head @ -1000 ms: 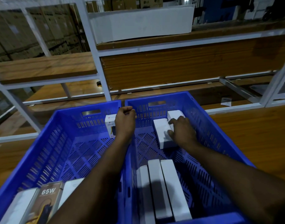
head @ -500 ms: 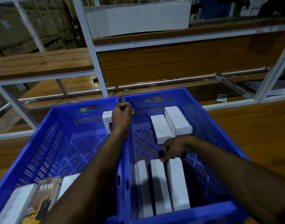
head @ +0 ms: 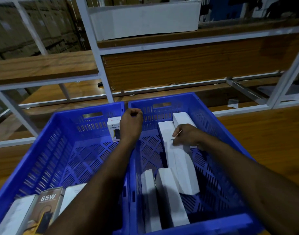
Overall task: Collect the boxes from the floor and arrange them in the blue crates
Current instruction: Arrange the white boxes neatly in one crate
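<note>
Over two blue crates set side by side: right hand [head: 185,135] pinches the far end of a long white box [head: 184,168] in the right crate [head: 218,167], box tilted w/ its near end low. Left hand [head: 131,123] is curled, gripping the shared rim, nothing else held. To do it well: lay the box flat, parallel w/ its neighbours [head: 170,197], edges flush.

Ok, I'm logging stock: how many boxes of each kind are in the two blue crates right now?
Plain white boxes: 7
Printed boxes: 2
Total: 9
</note>
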Tool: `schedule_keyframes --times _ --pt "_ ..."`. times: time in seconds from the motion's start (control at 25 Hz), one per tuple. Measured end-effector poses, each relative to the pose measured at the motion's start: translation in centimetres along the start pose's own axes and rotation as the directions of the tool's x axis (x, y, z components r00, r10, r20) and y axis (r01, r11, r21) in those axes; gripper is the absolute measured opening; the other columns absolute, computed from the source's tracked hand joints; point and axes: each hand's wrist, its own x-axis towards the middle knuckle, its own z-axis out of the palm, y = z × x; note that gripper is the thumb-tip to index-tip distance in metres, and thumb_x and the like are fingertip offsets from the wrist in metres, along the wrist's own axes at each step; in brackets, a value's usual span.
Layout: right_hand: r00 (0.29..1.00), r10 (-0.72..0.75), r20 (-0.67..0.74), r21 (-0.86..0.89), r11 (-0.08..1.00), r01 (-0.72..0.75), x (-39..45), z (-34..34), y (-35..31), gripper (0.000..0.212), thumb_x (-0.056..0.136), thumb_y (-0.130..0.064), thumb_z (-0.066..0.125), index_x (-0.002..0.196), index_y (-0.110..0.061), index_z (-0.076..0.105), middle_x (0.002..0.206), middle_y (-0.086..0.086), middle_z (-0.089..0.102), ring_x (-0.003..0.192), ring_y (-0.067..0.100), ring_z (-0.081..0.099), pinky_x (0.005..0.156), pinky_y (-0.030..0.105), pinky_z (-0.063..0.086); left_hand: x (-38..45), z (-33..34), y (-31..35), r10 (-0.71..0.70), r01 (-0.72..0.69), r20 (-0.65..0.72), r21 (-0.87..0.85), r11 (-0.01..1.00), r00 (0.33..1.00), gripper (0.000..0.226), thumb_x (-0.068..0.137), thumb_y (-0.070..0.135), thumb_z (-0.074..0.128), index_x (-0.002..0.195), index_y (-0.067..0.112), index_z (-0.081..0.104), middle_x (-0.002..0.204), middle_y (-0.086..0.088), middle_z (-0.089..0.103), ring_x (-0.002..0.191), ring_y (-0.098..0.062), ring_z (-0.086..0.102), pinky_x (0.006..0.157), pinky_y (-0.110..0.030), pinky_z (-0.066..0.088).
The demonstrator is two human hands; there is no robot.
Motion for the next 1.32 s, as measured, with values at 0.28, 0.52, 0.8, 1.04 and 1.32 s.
schedule_keyframes --times 0.28,0.52,0.8,1.04,1.32 --pt "0.935 -0.081 -0.345 0.372 0.903 0.216 0.0 -1.4 -1.2 0.019 0.082 -0.011 0.073 0.099 -0.014 0.065 0.105 0.007 0.066 0.094 0.023 0.063 0.075 0.038 0.054 -0.7 0.6 0.0 0.092 -0.133 0.215 0.182 0.974 0.972 0.028 0.096 0.025 0.065 0.12 0.011 0.061 0.108 -0.002 0.067 0.098 -0.014 0.065 0.076 -0.018 0.051" --pt "0.825 -0.073 -0.56 0.423 0.831 0.361 0.0 -1.4 -1.8 0.019 0.084 -0.015 0.073 0.1 -0.016 0.063 0.097 -0.004 0.063 0.087 0.007 0.059 0.068 0.022 0.046 -1.8 1.1 0.8 0.051 -0.201 0.525 0.232 0.952 0.85 0.071 0.078 0.047 0.08 0.136 0.019 0.05 0.132 0.002 0.059 0.113 -0.011 0.06 0.092 -0.028 0.053" --pt "0.843 0.089 -0.53 0.569 0.774 0.276 -0.2 -0.1 -2.0 0.019 0.084 -0.019 0.074 0.092 -0.011 0.059 0.08 -0.003 0.06 0.071 0.008 0.056 0.058 0.023 0.041 -3.0 2.6 -0.3 0.018 -0.331 0.634 0.38 0.864 0.773 0.105 0.069 0.052 0.086 0.149 0.019 0.027 0.152 0.0 0.036 0.132 -0.016 0.041 0.102 -0.026 0.04" --pt "0.903 0.052 -0.427 0.645 0.717 0.263 -0.2 0.4 -2.6 0.037 0.091 -0.043 0.063 0.107 -0.01 0.061 0.099 0.006 0.066 0.089 0.017 0.063 0.073 0.031 0.053 -2.0 2.5 -0.2 -0.028 -0.192 0.562 0.328 0.925 0.827 0.088 0.08 0.038 0.081 0.148 0.018 0.03 0.143 -0.004 0.047 0.125 -0.022 0.051 0.103 -0.039 0.048" --pt "0.995 -0.05 -0.083 0.677 0.73 0.093 0.1 2.1 -2.3 0.05 0.091 -0.055 0.057 0.124 -0.018 0.053 0.128 0.002 0.059 0.117 0.018 0.058 0.092 0.04 0.054 -2.3 1.6 1.9 -0.222 0.378 0.543 -0.195 0.905 0.81 0.017 0.103 0.033 0.047 0.113 0.024 0.058 0.111 -0.01 0.07 0.098 -0.023 0.067 0.081 -0.039 0.055"
